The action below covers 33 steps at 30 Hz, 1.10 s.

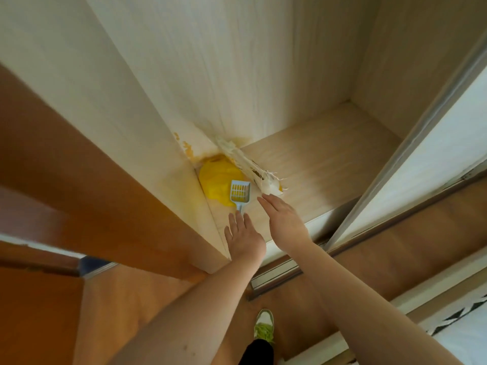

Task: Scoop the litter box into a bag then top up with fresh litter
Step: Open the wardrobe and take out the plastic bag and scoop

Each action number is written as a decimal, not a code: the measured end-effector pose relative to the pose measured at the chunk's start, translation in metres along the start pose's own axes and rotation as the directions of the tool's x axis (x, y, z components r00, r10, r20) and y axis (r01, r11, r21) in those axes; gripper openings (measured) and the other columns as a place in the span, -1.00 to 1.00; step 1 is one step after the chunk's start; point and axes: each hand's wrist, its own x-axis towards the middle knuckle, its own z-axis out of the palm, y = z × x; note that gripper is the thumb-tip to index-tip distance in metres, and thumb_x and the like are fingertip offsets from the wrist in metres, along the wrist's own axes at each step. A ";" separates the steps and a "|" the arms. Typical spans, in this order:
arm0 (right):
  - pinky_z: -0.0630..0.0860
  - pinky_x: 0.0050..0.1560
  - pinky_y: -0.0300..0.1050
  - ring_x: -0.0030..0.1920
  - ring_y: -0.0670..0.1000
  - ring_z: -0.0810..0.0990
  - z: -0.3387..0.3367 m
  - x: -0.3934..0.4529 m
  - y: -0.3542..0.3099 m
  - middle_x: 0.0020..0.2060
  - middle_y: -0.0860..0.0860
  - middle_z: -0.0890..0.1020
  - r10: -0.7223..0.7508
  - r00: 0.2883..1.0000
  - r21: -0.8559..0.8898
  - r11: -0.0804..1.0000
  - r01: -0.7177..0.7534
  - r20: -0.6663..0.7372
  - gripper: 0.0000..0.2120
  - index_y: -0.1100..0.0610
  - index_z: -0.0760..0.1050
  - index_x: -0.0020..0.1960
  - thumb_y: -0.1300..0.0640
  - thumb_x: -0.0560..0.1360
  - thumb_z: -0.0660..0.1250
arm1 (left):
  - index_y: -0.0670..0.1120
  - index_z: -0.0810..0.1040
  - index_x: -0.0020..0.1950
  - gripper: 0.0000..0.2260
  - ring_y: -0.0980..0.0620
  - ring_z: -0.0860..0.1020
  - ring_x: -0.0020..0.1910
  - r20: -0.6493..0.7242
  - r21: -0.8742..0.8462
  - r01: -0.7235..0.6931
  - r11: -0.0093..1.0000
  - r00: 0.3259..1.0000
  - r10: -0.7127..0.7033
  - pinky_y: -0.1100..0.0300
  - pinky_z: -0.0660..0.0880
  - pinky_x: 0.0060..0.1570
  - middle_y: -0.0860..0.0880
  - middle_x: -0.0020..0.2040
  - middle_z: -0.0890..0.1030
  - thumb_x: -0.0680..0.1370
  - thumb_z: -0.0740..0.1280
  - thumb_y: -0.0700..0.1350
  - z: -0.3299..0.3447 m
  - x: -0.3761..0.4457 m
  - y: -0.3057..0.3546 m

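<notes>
A pale blue slotted litter scoop (239, 194) lies on the floor of an open wooden wardrobe, its head resting on a yellow plastic bag (217, 180) in the back left corner. My left hand (243, 237) reaches in with straight fingers, fingertips at the scoop's handle end. My right hand (283, 219) stretches forward beside it, fingers straight, tips close to the torn white edge by the bag. Neither hand holds anything. No litter box is in view.
The wardrobe floor (329, 164) is pale wood with a shredded white strip (253, 164) along its damaged left corner. A sliding door (411, 164) stands at the right, its track (279, 270) below. My shoe (264, 326) is on the brown floor.
</notes>
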 end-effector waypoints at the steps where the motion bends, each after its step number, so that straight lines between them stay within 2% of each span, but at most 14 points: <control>1: 0.37 0.32 0.11 0.36 0.20 0.43 0.006 0.001 0.005 0.34 0.19 0.48 0.020 1.000 0.010 1.000 -0.020 0.007 -0.36 0.20 0.38 0.41 0.49 0.35 0.23 | -0.11 -0.12 0.61 -0.45 -0.09 -0.24 0.57 0.014 -0.026 0.017 1.000 1.000 -0.017 -0.04 -0.16 0.52 -0.07 0.61 -0.17 0.66 0.03 -0.09 0.004 0.005 0.002; 4: 0.41 0.31 0.15 0.35 0.21 0.44 0.022 0.003 0.023 0.33 0.18 0.49 0.055 0.998 0.031 0.998 -0.056 0.036 -0.37 0.22 0.41 0.39 0.50 0.33 0.24 | -0.10 -0.08 0.61 -0.47 -0.07 -0.19 0.58 0.018 -0.026 0.070 0.997 0.997 -0.070 -0.05 -0.13 0.52 -0.05 0.62 -0.10 0.66 0.01 -0.10 0.016 0.027 0.002; 7: 0.28 0.42 0.07 0.42 0.17 0.35 0.038 0.002 0.043 0.39 0.16 0.42 0.090 0.995 0.045 0.995 -0.092 0.038 -0.39 0.21 0.35 0.43 0.46 0.40 0.16 | -0.08 -0.04 0.61 -0.49 -0.06 -0.17 0.58 0.032 -0.016 0.135 0.991 0.990 -0.135 -0.06 -0.13 0.52 -0.03 0.62 -0.06 0.66 -0.01 -0.08 0.025 0.051 0.001; 11: 0.31 0.40 0.14 0.43 0.17 0.34 0.067 0.000 0.064 0.40 0.16 0.41 0.108 0.992 0.106 0.988 -0.114 0.064 -0.39 0.22 0.35 0.43 0.48 0.39 0.15 | -0.08 -0.06 0.61 -0.48 -0.07 -0.19 0.58 0.052 0.054 0.135 0.989 0.989 -0.138 -0.07 -0.17 0.52 -0.04 0.62 -0.09 0.66 -0.01 -0.05 0.041 0.081 0.002; 15: 0.06 0.49 -0.09 0.52 0.06 0.13 0.103 -0.003 0.074 0.50 0.04 0.23 0.116 0.974 0.122 0.982 -0.142 0.194 -0.37 0.12 0.18 0.52 0.42 0.48 0.09 | -0.12 -0.15 0.60 -0.44 -0.17 -0.30 0.55 0.081 0.316 0.097 0.944 0.988 -0.128 -0.13 -0.24 0.49 -0.13 0.60 -0.26 0.66 -0.01 -0.01 0.054 0.113 -0.009; 18: 0.02 0.48 -0.11 0.54 0.02 0.06 0.131 -0.005 0.081 0.53 0.00 0.14 0.109 0.963 0.131 0.981 -0.145 0.247 -0.38 0.07 0.10 0.54 0.37 0.52 0.08 | -0.16 -0.21 0.59 -0.38 -0.23 -0.32 0.54 0.106 0.532 0.052 0.845 0.986 -0.127 -0.17 -0.24 0.48 -0.18 0.57 -0.32 0.66 0.01 0.05 0.056 0.145 -0.030; 23: -0.03 0.49 -0.14 0.54 -0.02 -0.06 0.172 -0.002 0.076 0.56 -0.03 0.01 0.142 0.935 0.106 0.977 -0.185 0.326 -0.34 -0.01 -0.04 0.57 0.30 0.55 0.08 | -0.07 -0.20 0.60 -0.39 -0.23 -0.29 0.55 0.104 0.699 0.001 0.715 0.989 -0.103 -0.18 -0.20 0.48 -0.18 0.58 -0.30 0.65 0.04 0.02 0.066 0.184 -0.065; 27: -0.05 0.50 -0.09 0.55 -0.02 -0.09 0.199 0.004 0.072 0.56 -0.04 -0.02 0.160 0.926 0.070 0.978 -0.195 0.342 -0.37 -0.05 -0.08 0.56 0.25 0.57 0.06 | -0.02 -0.17 0.61 -0.43 -0.27 -0.27 0.54 0.149 0.706 -0.017 0.708 0.981 -0.124 -0.20 -0.18 0.48 -0.23 0.57 -0.29 0.67 0.01 0.06 0.092 0.201 -0.065; 31: -0.10 0.51 -0.03 0.55 0.01 -0.13 0.213 0.013 0.076 0.56 -0.01 -0.07 0.216 0.888 0.016 0.970 -0.243 0.406 -0.35 -0.07 -0.13 0.56 0.26 0.57 0.04 | -0.03 -0.14 0.61 -0.37 -0.26 -0.28 0.54 0.106 0.584 0.052 0.810 0.985 -0.139 -0.17 -0.19 0.49 -0.23 0.56 -0.32 0.64 0.09 0.10 0.118 0.216 -0.057; 33: -0.12 0.51 -0.02 0.55 0.03 -0.14 0.220 0.024 0.078 0.56 0.02 -0.09 0.223 0.873 0.012 0.967 -0.254 0.434 -0.34 -0.08 -0.14 0.56 0.27 0.57 0.03 | 0.00 -0.16 0.60 -0.33 -0.25 -0.28 0.54 0.103 0.584 0.053 0.810 0.985 -0.139 -0.16 -0.20 0.49 -0.24 0.56 -0.33 0.62 0.12 0.13 0.122 0.225 -0.057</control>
